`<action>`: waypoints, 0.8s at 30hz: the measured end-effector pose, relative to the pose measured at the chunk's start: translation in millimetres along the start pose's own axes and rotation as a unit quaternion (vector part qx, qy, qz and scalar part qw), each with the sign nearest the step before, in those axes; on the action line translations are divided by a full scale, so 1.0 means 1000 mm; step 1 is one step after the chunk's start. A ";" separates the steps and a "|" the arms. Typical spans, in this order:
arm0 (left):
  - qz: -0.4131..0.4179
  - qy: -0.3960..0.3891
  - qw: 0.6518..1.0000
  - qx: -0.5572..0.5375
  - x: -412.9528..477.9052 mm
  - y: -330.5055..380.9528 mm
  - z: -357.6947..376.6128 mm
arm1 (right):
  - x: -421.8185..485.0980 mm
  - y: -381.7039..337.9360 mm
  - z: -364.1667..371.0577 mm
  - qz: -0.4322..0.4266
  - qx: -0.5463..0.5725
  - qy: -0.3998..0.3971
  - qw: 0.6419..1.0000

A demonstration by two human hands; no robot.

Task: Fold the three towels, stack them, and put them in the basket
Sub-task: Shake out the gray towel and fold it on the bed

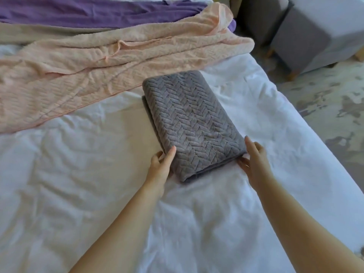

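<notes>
A grey towel with a herringbone weave lies folded into a thick rectangle on the white bed. My left hand grips its near left corner, thumb on top and fingers under the edge. My right hand holds the near right corner, thumb tucked beneath and fingers along the side. A peach towel is spread out rumpled and unfolded behind the grey one. Beyond it a purple towel lies flat and unfolded at the back. No basket is in view.
The bed's right edge runs diagonally from upper middle to lower right. Past it lies a patterned rug. A grey upholstered stool with wooden feet stands at the upper right.
</notes>
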State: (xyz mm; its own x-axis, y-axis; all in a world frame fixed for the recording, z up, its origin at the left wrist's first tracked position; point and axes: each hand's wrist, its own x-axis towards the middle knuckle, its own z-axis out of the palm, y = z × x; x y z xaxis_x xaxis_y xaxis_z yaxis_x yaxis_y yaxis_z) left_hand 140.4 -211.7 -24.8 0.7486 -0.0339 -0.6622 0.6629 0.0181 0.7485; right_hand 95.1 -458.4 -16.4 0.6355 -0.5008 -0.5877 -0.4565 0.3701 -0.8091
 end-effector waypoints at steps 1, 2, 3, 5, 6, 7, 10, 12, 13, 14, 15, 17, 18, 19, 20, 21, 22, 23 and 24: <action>-0.006 -0.025 0.999 -0.020 0.001 0.003 0.003 | 0.007 -0.004 0.001 0.004 -0.021 -0.004 1.000; -0.006 -0.039 0.999 -0.029 0.003 0.006 0.009 | 0.013 -0.007 0.003 0.013 -0.043 -0.020 0.999; -0.003 -0.043 0.998 -0.036 0.004 0.008 0.015 | 0.018 -0.010 0.004 0.022 -0.062 -0.041 0.997; 0.017 -0.038 0.998 -0.055 0.004 0.010 0.028 | 0.026 -0.013 0.002 0.015 -0.091 -0.056 0.994; 0.033 -0.037 0.997 -0.067 0.003 0.012 0.035 | 0.028 -0.015 -0.004 0.001 -0.094 -0.049 0.994; 0.044 -0.050 0.995 -0.076 -0.001 0.012 0.043 | 0.028 -0.018 -0.013 -0.010 -0.094 -0.038 0.995; 0.049 -0.126 0.988 -0.073 -0.023 0.003 0.080 | 0.020 -0.023 -0.061 -0.022 -0.068 0.011 0.997; 0.033 -0.168 0.984 -0.052 -0.042 -0.013 0.114 | 0.011 -0.023 -0.105 -0.012 -0.041 0.042 0.998; 0.019 -0.182 0.982 -0.046 -0.052 -0.023 0.131 | 0.005 -0.022 -0.128 -0.008 -0.033 0.055 0.998; 0.003 -0.194 0.980 -0.044 -0.062 -0.034 0.148 | -0.001 -0.021 -0.152 -0.006 -0.025 0.069 0.997; -0.011 -0.207 0.978 -0.038 -0.073 -0.045 0.164 | -0.007 -0.019 -0.176 -0.004 -0.018 0.083 0.996; -0.016 -0.226 0.974 -0.008 -0.091 -0.064 0.189 | -0.017 -0.012 -0.218 -0.003 -0.006 0.111 0.994; -0.005 -0.231 0.973 0.006 -0.096 -0.071 0.198 | -0.021 -0.009 -0.233 -0.004 -0.002 0.120 0.993; 0.007 -0.225 0.974 0.013 -0.098 -0.073 0.203 | -0.023 -0.005 -0.245 -0.005 0.001 0.125 0.992; 0.016 -0.203 0.979 0.007 -0.096 -0.073 0.205 | -0.024 -0.002 -0.252 -0.005 0.002 0.127 0.992; 0.021 -0.168 0.985 -0.007 -0.089 -0.069 0.205 | -0.023 0.001 -0.256 -0.006 0.002 0.126 0.992; 0.022 -0.128 0.991 -0.025 -0.078 -0.062 0.202 | -0.023 0.003 -0.257 -0.008 -0.001 0.124 0.992; 0.022 -0.086 0.995 -0.036 -0.064 -0.054 0.198 | -0.021 0.004 -0.257 -0.014 -0.014 0.124 0.992; 0.024 -0.049 0.998 -0.033 -0.049 -0.044 0.193 | -0.019 0.003 -0.255 -0.022 -0.038 0.127 0.991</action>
State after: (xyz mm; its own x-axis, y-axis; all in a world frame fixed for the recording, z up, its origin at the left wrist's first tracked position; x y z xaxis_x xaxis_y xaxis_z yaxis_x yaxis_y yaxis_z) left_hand 72.0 -403.8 -18.0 0.7773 -0.1281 -0.6160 0.6275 0.0870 0.7737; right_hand -77.3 -647.7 -9.6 0.4828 -0.6993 -0.5272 -0.4838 0.2888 -0.8262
